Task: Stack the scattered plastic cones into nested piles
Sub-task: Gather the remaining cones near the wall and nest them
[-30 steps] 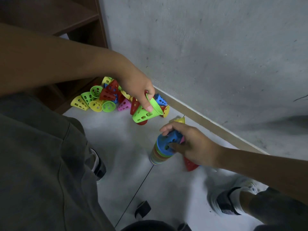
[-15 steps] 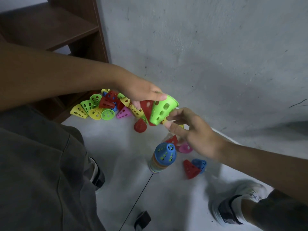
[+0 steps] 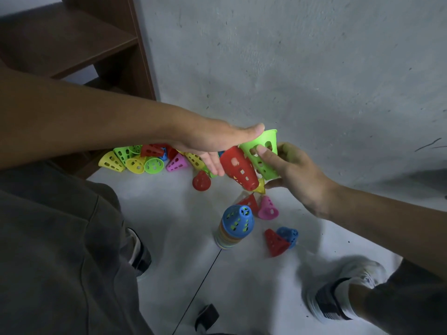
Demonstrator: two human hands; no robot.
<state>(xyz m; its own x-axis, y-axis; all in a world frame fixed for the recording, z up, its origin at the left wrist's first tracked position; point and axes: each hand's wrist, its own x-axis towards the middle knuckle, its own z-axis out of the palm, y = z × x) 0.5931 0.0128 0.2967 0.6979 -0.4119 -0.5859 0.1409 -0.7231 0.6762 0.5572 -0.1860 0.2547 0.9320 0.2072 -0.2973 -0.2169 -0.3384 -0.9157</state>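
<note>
My left hand [image 3: 215, 146] holds a red cone [image 3: 238, 170] above the floor, and its thumb lies along the rim of a green cone [image 3: 262, 153] beside it. My right hand [image 3: 297, 175] grips that green cone from the right, index finger across its side. Below them a nested stack topped by a blue cone [image 3: 235, 222] stands upright on the floor. Loose cones lie around it: a red one [image 3: 201, 181], a pink one [image 3: 267, 209], and a red [image 3: 274, 241] and blue [image 3: 289, 234] pair. A mixed pile of cones [image 3: 142, 159] lies at the back left.
A brown wooden shelf unit [image 3: 72, 44] stands at the back left against a grey wall [image 3: 302, 68]. My shoes rest on the white floor at the left [image 3: 141, 256] and at the right [image 3: 338, 293]. A small dark object [image 3: 206, 315] lies near the bottom edge.
My right hand let go of the stack, rose and took hold of the green cone. My left hand carried the red and green cones up and to the right.
</note>
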